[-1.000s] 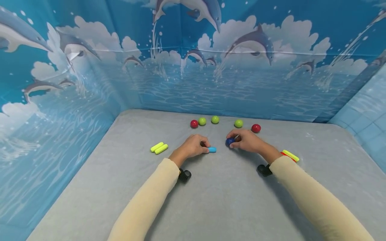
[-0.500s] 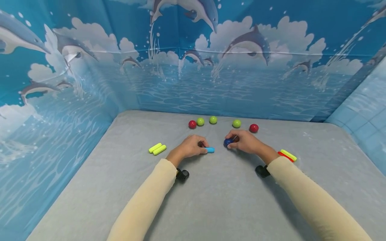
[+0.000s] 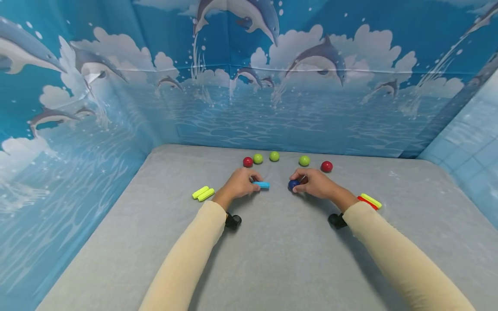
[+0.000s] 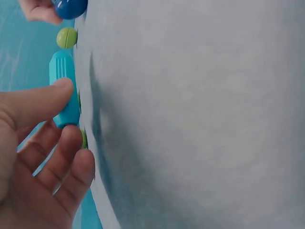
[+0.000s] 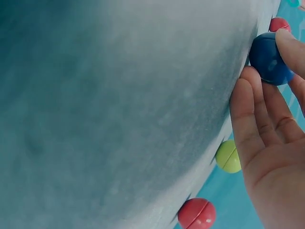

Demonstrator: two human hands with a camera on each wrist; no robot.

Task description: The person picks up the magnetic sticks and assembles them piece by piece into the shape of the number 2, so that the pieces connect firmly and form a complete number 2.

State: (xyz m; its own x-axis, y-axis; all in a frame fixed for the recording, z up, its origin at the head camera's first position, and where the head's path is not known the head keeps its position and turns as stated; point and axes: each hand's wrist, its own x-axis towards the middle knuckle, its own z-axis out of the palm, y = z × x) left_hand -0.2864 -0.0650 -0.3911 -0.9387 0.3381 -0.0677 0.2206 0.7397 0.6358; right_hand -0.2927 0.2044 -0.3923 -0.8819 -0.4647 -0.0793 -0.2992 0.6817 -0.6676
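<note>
Currently, a light-blue stick [image 3: 264, 185] is pinched by the left hand [image 3: 240, 183], and a dark-blue ball [image 3: 293, 185] is gripped by the right hand [image 3: 317, 183] nearby.

Behind the grip of the left hand [image 3: 240, 182], a long left sleeve [image 3: 183, 259] in pale creamy yellow covers the arm, its plain cuff ending at the wrist. The right sleeve [image 3: 400, 250] matches it in colour and cut, its rounded edge also just behind the grip of the right hand [image 3: 316, 183]. Between each grip and its cuff, on the inner side, juts a small black wrist camera, left [image 3: 233, 221] and right [image 3: 336, 220], compact and rounded; the fingers ahead are bare
</note>
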